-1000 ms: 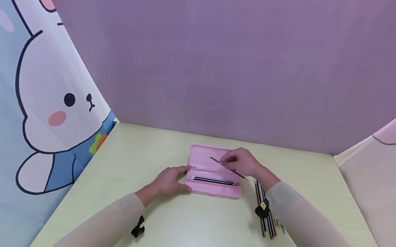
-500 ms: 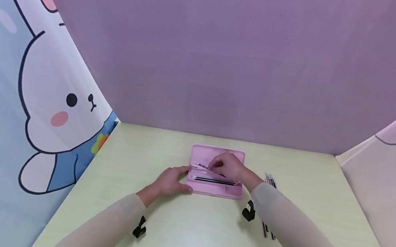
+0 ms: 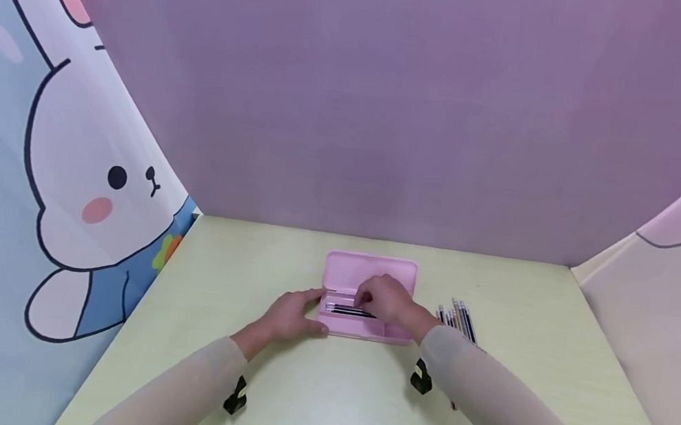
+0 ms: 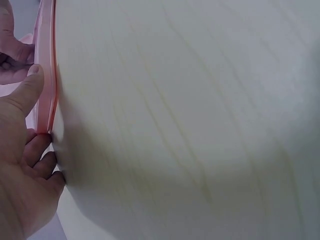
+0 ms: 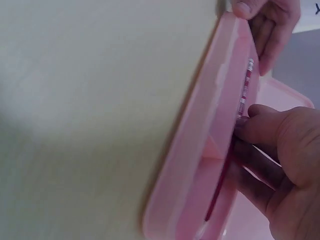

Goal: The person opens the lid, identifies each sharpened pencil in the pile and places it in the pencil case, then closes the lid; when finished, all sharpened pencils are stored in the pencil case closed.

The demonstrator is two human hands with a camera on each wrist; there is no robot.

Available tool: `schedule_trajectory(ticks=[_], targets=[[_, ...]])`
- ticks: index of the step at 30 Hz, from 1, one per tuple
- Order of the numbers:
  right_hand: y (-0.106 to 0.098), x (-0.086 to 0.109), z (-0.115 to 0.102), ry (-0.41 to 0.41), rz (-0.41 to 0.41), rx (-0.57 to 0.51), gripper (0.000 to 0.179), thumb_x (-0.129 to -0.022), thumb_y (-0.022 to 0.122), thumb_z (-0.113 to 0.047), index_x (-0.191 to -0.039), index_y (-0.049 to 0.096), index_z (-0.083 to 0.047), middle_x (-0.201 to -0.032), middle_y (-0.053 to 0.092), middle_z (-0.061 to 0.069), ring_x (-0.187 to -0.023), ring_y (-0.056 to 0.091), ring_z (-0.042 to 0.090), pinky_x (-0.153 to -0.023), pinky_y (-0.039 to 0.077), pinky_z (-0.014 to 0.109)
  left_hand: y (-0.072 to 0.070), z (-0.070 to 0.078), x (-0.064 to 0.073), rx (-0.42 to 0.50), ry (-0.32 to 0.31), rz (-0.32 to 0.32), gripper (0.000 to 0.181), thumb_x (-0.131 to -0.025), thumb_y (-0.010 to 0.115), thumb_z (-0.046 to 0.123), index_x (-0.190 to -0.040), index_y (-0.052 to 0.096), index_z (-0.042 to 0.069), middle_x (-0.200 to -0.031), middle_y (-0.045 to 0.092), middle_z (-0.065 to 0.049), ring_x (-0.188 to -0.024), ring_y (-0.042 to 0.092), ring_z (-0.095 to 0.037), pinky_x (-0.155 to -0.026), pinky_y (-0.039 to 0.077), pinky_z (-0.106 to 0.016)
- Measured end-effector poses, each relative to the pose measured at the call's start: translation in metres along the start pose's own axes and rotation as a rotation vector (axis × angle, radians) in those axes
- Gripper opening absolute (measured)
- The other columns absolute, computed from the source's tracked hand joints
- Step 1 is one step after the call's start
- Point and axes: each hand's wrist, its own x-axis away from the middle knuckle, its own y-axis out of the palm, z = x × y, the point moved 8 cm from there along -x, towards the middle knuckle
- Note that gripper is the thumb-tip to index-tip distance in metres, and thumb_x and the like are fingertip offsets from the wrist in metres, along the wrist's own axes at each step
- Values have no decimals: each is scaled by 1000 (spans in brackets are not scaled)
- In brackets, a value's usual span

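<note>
A pink pencil case (image 3: 350,267) lies with its lid raised on the table. My left hand (image 3: 287,316) steadies its left end, thumb along the front wall and the other fingers round the end. In the right wrist view, a dark red patterned pencil (image 5: 245,92) is pinched between the thumb and fingers of my right hand (image 3: 387,297). That pencil runs lengthwise along the case's lower tray, low in it. Dark striped pencils (image 3: 339,308) rest in the same tray, partly hidden by the right hand.
Several loose pencils (image 3: 465,319) lie to the right of the case, partly covered by the right sleeve (image 3: 484,387). A purple backdrop (image 3: 389,107) stands behind the pale table (image 3: 262,246). A rabbit-print cloth (image 3: 92,145) hangs at the left.
My right hand has brought the red pencil left and down, from over the lid into the lower tray. My left hand has stayed at the case's left end.
</note>
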Motion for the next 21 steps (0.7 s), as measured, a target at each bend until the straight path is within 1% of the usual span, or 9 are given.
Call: schedule_trajectory(ticks=[4, 8, 12, 16, 21], targets=[[4, 0, -1, 7, 14, 24, 22, -85, 80, -5, -79, 78, -26, -85, 77, -8, -86, 66, 11, -90, 57, 34, 0, -3, 1, -3, -6, 6, 90, -80, 87, 43, -156, 46, 15, -153, 54, -11, -143, 48, -36, -119, 41, -53], [4, -1, 0, 1, 16, 26, 21, -85, 80, -5, -80, 78, -25, -87, 77, -6, -86, 65, 11, -89, 57, 34, 1, -4, 0, -2, -1, 11, 91, -80, 87, 43, -156, 46, 16, -153, 54, -11, -143, 48, -36, -119, 41, -52], [5, 2, 2, 4, -11, -36, 19, -86, 79, -5, -84, 79, -24, -88, 77, -6, -86, 65, 9, -89, 57, 33, 2, -4, 0, -8, 7, 11, 91, -80, 87, 44, -156, 46, 16, -153, 54, -11, -143, 48, -36, -118, 41, -53], [5, 5, 5, -3, -33, -101, 15, -89, 79, -6, -90, 80, -21, -91, 76, -8, -87, 66, 8, -89, 58, 31, 1, -4, 0, -5, 1, 10, 91, -80, 87, 44, -156, 46, 16, -152, 54, -11, -143, 48, -36, -118, 41, -53], [3, 9, 6, -13, -46, -112, 14, -89, 78, -6, -96, 81, -18, -94, 77, -7, -90, 68, 8, -90, 59, 32, 2, -5, -1, -7, 1, 14, 90, -80, 87, 44, -155, 47, 16, -152, 55, -10, -143, 48, -36, -119, 41, -52]])
